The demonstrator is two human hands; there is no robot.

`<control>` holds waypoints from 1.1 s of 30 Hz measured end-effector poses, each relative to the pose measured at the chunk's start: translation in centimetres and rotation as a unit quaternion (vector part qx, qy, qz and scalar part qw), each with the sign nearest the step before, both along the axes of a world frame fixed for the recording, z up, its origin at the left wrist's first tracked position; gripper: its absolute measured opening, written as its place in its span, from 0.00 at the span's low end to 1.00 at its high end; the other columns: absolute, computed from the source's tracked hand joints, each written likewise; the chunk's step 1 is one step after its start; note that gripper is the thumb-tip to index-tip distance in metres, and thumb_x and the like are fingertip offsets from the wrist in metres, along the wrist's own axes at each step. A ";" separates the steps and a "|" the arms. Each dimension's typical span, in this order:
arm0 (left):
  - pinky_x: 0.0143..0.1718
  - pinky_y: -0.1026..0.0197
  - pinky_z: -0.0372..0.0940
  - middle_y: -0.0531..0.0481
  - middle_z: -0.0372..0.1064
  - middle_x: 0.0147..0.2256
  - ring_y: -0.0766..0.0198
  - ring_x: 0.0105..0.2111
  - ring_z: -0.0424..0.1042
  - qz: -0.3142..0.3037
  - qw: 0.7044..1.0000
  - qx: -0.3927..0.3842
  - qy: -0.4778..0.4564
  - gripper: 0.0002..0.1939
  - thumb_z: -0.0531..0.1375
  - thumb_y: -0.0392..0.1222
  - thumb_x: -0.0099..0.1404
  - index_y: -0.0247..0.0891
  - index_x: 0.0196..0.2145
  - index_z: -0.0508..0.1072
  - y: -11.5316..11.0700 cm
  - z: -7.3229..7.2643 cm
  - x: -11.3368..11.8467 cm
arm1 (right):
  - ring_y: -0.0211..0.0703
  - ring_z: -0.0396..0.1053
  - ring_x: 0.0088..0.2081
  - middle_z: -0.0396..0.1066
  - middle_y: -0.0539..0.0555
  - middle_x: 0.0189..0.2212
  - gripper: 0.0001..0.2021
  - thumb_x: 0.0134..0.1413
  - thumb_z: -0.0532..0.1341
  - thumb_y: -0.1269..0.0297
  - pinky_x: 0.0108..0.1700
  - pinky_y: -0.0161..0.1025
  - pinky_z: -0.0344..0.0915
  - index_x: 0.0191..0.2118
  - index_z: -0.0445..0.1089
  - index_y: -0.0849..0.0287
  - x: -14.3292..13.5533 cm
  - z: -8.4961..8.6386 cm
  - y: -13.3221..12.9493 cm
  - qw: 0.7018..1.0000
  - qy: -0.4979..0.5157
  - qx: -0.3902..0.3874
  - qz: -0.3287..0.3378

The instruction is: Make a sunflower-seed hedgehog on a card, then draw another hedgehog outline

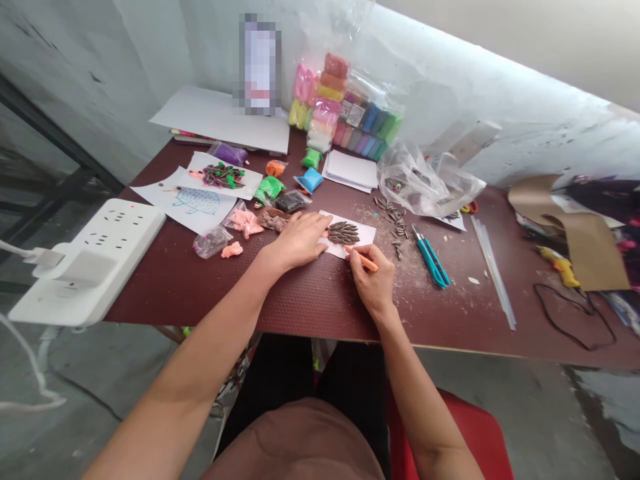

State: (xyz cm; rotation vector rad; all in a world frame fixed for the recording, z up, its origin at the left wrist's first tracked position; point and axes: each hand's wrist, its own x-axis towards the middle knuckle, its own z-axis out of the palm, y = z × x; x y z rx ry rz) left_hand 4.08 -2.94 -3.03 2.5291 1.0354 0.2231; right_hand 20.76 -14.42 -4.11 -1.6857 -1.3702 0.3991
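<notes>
A small white paper (364, 231) lies on the dark red table, bearing a hedgehog-like figure of overlapping dark seeds (344, 233). My left hand (303, 239) rests flat over the paper's left side, its fingers stretched out, hiding part of the figure's pink end. In my right hand (374, 277) is an orange pen-like stick (369, 263), pinched with its tip at the paper's lower edge just below the seeds. Whether it is a crayon or a marker I cannot tell. Loose striped seeds (397, 223) are scattered right of the paper.
Teal-handled snips (433, 260) and clear glue sticks (493, 273) lie to the right, before a yellow glue gun (565, 267) with a black cord. Bagged coloured clay (327, 110) stands at the back. A white power strip (95, 260) sits at the left edge.
</notes>
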 end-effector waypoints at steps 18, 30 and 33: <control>0.68 0.45 0.54 0.38 0.66 0.65 0.48 0.67 0.62 -0.002 1.000 -0.001 -0.009 0.29 0.57 0.39 0.69 0.37 0.67 0.64 0.1 -0.4 -0.1 | 0.43 0.71 0.27 0.77 0.53 0.27 0.12 0.60 0.60 0.54 0.32 0.38 0.65 0.31 0.72 0.55 0.1 0.0 0.0 1.000 0.010 0.002 -0.023; 0.69 0.43 0.53 0.38 0.65 0.66 0.49 0.67 0.62 -0.004 1.000 -0.002 -0.014 0.30 0.57 0.40 0.69 0.38 0.67 0.63 0.3 -0.4 -0.1 | 0.40 0.67 0.24 0.75 0.51 0.24 0.12 0.60 0.60 0.57 0.30 0.37 0.63 0.29 0.71 0.56 0.3 0.1 -0.1 1.000 0.000 -0.007 -0.014; 0.69 0.43 0.54 0.38 0.65 0.66 0.48 0.67 0.62 -0.007 1.000 -0.004 -0.017 0.29 0.57 0.40 0.69 0.38 0.67 0.63 0.2 -0.3 -0.1 | 0.40 0.66 0.24 0.74 0.51 0.23 0.11 0.58 0.59 0.59 0.30 0.37 0.62 0.27 0.69 0.55 0.4 0.2 -0.1 1.000 -0.002 0.000 -0.031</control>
